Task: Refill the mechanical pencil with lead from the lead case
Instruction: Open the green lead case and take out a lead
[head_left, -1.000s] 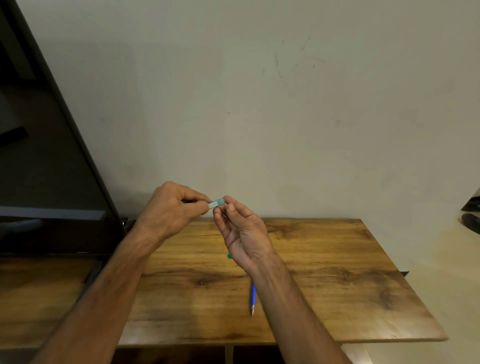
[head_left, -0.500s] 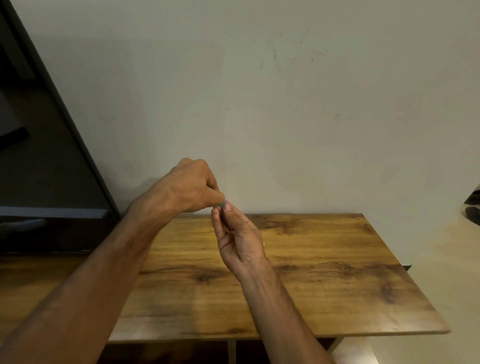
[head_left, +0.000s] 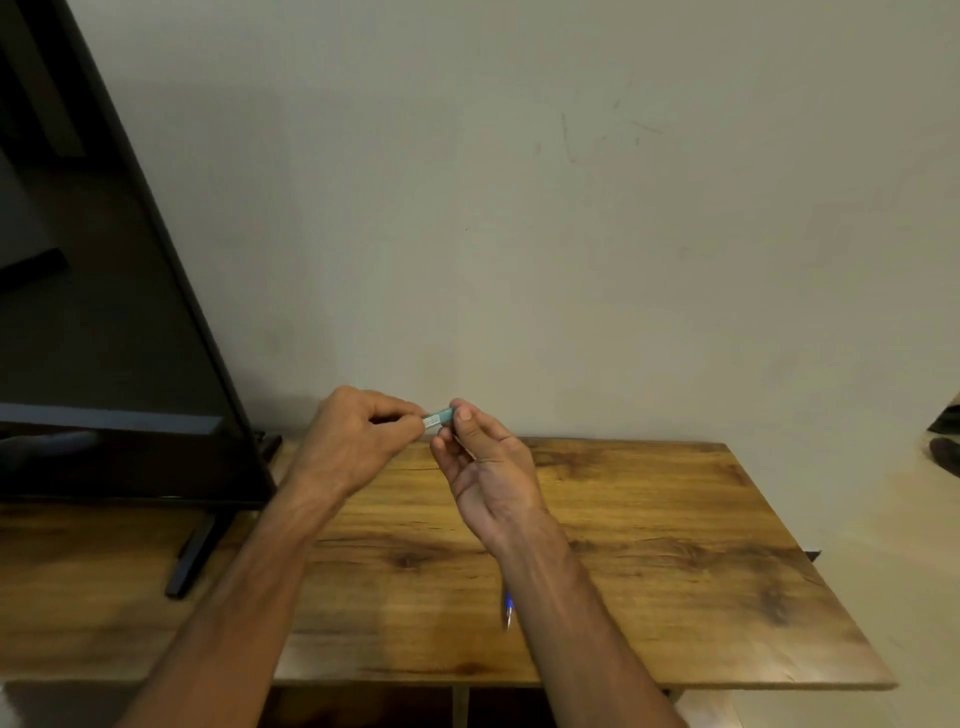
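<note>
A small teal lead case (head_left: 439, 417) is held in the air above the far edge of the wooden table (head_left: 649, 545). My left hand (head_left: 358, 441) pinches its left end, and the fingertips of my right hand (head_left: 485, 467) hold its right end. The blue mechanical pencil (head_left: 508, 609) lies on the table near the front, mostly hidden under my right forearm, with only its blue grip and metal tip showing.
A large dark screen (head_left: 104, 338) on a black stand (head_left: 192, 556) fills the left side, standing on the table. A plain wall rises behind the table. Dark objects (head_left: 945, 447) lie on the floor at the far right edge.
My hands dipped lower in view and drew slightly apart, so the teal lead case shows between the fingers again. The pencil under my right forearm has come back into view.
</note>
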